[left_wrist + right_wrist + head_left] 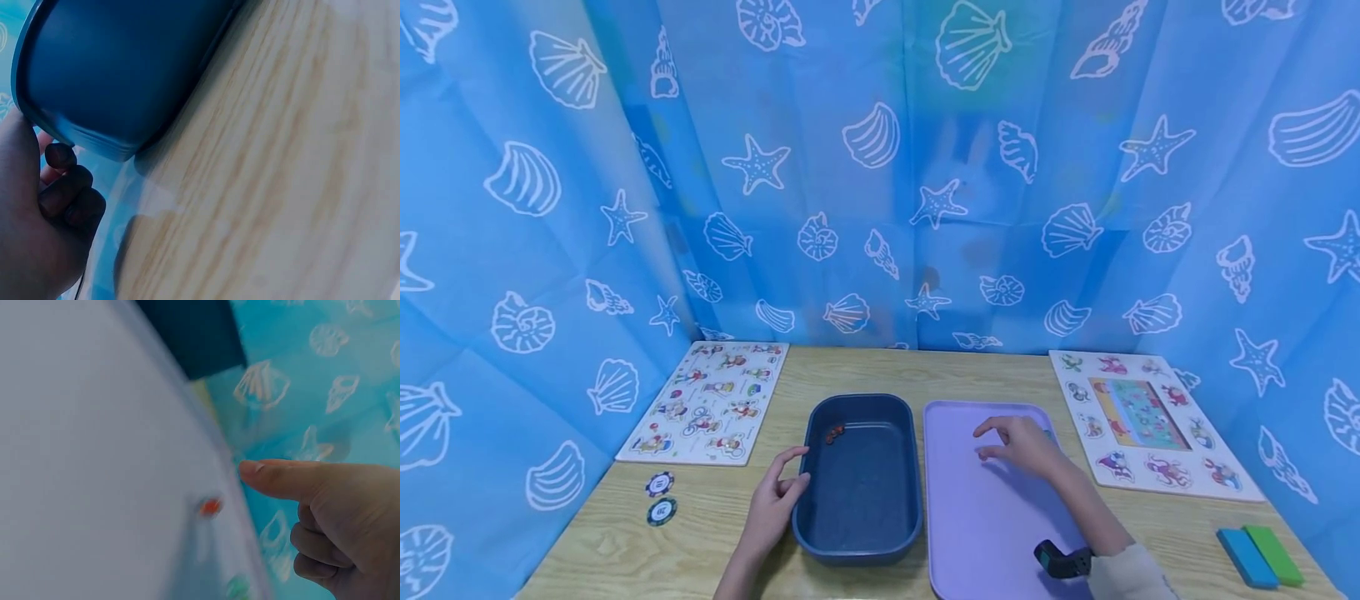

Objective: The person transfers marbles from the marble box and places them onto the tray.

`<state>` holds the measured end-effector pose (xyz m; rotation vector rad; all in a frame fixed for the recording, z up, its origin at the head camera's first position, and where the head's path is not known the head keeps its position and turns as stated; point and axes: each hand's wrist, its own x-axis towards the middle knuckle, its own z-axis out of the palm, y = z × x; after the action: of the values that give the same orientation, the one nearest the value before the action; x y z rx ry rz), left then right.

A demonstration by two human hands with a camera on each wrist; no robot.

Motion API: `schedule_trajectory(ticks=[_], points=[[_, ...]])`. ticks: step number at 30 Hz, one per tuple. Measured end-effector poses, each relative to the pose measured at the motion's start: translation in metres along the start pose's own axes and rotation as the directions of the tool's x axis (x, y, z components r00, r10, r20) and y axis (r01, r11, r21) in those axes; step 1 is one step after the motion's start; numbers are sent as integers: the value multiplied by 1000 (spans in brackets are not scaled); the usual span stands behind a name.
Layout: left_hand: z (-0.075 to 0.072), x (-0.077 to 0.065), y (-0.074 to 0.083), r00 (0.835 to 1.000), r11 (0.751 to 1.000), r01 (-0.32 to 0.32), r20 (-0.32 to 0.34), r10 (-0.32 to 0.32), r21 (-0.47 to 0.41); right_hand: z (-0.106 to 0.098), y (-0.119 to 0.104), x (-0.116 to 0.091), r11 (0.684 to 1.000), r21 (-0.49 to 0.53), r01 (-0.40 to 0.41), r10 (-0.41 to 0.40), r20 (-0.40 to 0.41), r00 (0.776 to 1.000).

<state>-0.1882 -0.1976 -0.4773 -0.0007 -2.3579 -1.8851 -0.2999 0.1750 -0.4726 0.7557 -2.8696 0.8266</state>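
Observation:
My left hand (772,504) is at the left side of a dark blue rectangular box (857,554), holding its rim with thumb and forefinger. In the left wrist view the other fingers (74,194) curl below the rim. Two small reddish-brown pieces (834,434) lie inside the box near its far left corner. Over the far part of a lilac tray (970,517) hovers my right hand (1026,444), thumb and forefinger apart with nothing between them. The right wrist view shows a small orange-red piece (210,507) and a blurred green one (237,587) on the tray.
Picture puzzle boards stand at the back left (703,404) and back right (1150,425). Two poker chips (661,497) lie left of the left hand. A blue block (1247,558) and a green block (1273,554) sit front right. A shell-patterned curtain (880,208) encloses the table.

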Motion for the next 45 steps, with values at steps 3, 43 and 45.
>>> schedule_trajectory(ticks=[3,43,45], points=[[-1,-1,0,1000,1000,5,-8,-5,5,-5,-22,11,998,52,21,-21,-4,1000],[-1,13,-28,1000,1000,-16,-17,16,2,102,-149,129,971,-183,151,-105,236,966],[-2,13,-28,1000,1000,5,-8,-5,-2,103,-148,129,969,-184,164,-119,232,965]])
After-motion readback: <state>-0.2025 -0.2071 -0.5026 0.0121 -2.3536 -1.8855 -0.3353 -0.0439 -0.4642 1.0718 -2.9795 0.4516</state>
